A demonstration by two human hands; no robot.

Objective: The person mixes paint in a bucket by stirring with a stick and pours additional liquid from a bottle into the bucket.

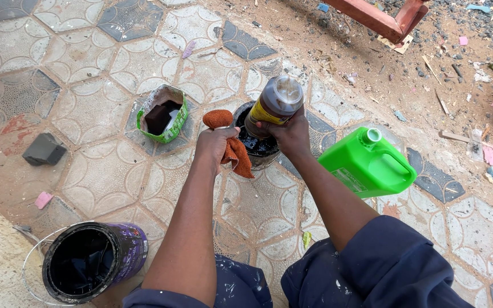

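Note:
My right hand (290,136) grips a brown plastic bottle with a yellow label (273,105), tipped upside down over a dark round can (258,149) holding black liquid. The bottle's neck points down into the can. My left hand (215,142) is closed on an orange-brown rag (230,145), held at the can's left rim; the rag hangs down over the tiles.
A bright green jug with a handle (367,162) stands right of my right arm. A cut green carton (162,114) with dark liquid sits to the left. A black paint bucket with a wire handle (93,261) lies near my left knee. Rubble and dirt lie at the upper right.

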